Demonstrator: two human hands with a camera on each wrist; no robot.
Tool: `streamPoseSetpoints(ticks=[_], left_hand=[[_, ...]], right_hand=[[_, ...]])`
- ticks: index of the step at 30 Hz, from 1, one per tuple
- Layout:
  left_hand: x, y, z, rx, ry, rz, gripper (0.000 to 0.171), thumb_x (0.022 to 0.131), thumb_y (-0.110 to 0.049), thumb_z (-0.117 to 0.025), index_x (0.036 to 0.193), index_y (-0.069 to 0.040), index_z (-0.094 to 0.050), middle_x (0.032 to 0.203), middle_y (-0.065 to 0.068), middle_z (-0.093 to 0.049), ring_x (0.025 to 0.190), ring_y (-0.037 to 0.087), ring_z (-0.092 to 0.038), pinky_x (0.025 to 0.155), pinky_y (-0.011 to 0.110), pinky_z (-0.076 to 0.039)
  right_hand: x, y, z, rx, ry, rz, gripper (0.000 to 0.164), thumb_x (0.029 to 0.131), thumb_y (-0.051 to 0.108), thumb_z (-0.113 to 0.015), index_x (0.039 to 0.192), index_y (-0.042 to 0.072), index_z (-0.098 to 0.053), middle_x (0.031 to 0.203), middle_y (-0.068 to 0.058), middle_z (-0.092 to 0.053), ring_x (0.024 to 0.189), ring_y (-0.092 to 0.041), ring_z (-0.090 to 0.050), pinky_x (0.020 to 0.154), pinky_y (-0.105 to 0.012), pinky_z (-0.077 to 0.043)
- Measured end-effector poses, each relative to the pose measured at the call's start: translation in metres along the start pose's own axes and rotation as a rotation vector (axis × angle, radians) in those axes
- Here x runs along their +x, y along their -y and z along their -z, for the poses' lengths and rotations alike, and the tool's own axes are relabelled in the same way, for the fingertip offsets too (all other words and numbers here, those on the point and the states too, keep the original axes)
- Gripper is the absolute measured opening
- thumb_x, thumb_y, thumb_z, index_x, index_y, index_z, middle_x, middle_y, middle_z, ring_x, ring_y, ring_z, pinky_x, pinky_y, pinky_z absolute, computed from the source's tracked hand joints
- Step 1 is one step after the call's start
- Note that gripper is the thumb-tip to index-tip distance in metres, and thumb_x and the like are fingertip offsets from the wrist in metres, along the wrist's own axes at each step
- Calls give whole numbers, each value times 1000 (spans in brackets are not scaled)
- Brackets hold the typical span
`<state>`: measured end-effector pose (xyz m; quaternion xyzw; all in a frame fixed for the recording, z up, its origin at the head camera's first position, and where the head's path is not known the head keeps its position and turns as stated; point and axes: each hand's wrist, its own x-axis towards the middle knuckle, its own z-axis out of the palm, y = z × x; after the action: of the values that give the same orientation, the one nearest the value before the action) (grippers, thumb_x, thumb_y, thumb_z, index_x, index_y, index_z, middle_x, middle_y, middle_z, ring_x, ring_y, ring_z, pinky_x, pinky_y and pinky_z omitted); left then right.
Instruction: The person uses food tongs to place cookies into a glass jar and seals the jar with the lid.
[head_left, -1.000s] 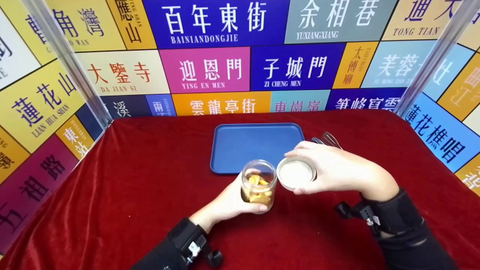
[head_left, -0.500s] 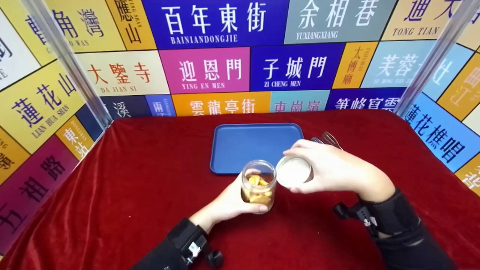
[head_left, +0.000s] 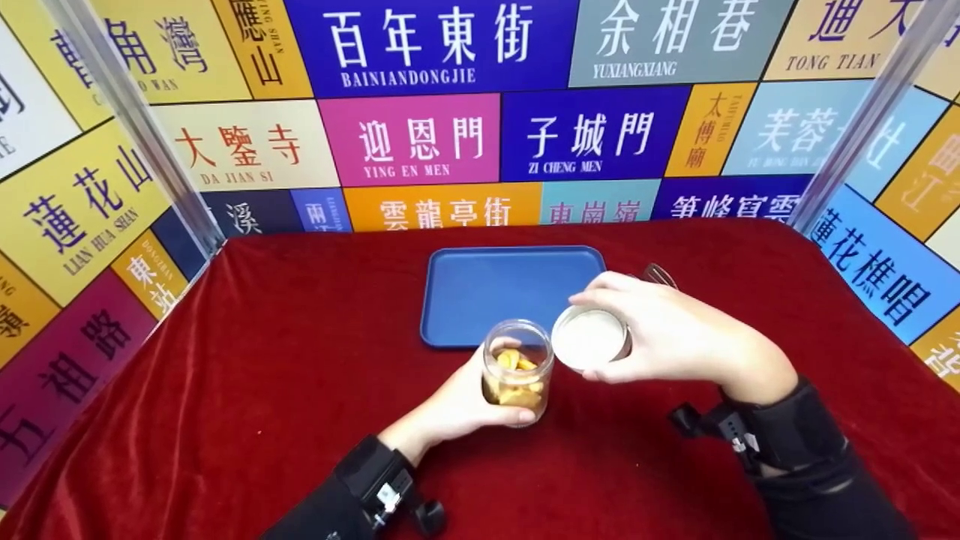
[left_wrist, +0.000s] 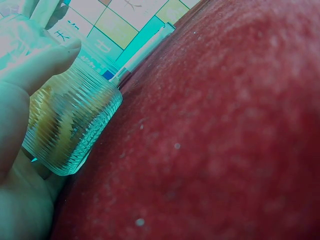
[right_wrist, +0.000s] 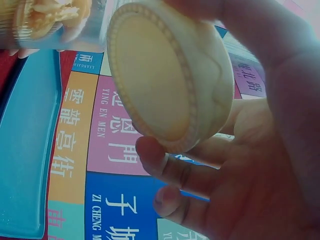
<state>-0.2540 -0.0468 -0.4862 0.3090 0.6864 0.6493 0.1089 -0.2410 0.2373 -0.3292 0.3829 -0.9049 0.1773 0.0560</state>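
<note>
My left hand (head_left: 469,397) grips a clear glass jar (head_left: 546,367), thumb in front and fingers behind. The jar has no lid on and holds golden-brown pieces of food (head_left: 516,375). Its ribbed lower wall (left_wrist: 75,120) shows in the left wrist view, close above the red cloth. My right hand (head_left: 675,334) holds a small round cream-white bowl (head_left: 591,341) by its side, tipped towards the jar and right beside its mouth. The right wrist view shows the bowl's beaded rim (right_wrist: 190,90); no food is visible inside it.
A blue tray (head_left: 495,281) lies behind the jar. Part of a brown wire-looped utensil (head_left: 660,275) shows behind my right hand. Red cloth (head_left: 262,360) covers the table, with a colourful lettered backdrop (head_left: 427,139) behind and clear posts (head_left: 142,127) at the corners.
The bowl in my right hand shifts slightly and changes its tilt beside the jar's mouth. My left hand and the jar stay in place.
</note>
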Motion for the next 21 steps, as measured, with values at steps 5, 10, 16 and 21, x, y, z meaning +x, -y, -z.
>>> streamPoseSetpoints(ticks=[5, 10, 16, 21], left_hand=[[0, -1, 0, 17, -9, 17, 95, 77, -8, -95, 152, 0, -37, 138, 11, -65, 127, 19, -64, 114, 35, -47], [0, -1, 0, 20, -2, 11, 100, 76, -9, -95, 155, -1, -34, 142, 15, -62, 129, 18, -63, 115, 35, -46], [0, -1, 0, 15, 0, 5, 102, 77, -9, -95, 157, -1, -32, 144, 18, -61, 129, 19, -62, 115, 35, -46], [-1, -2, 1, 11, -7, 16, 98, 77, -9, -95, 154, -1, -36, 141, 14, -63, 127, 19, -63, 114, 35, -47]], right_hand=[[1, 1, -1, -1, -7, -3, 67, 80, 42, -91, 136, 15, -69, 125, 5, -64, 108, -12, -62, 86, -39, -59], [1, 1, 0, 5, 1, -14, 66, 79, 40, -92, 135, 14, -69, 125, 5, -64, 108, -12, -62, 86, -40, -59], [1, 6, -1, -13, -11, -29, 67, 78, 38, -92, 136, 14, -69, 127, 3, -63, 109, -16, -62, 86, -41, -59], [2, 14, -3, -68, -57, -17, 75, 76, 37, -93, 141, 11, -66, 132, -5, -64, 116, -23, -59, 90, -44, -58]])
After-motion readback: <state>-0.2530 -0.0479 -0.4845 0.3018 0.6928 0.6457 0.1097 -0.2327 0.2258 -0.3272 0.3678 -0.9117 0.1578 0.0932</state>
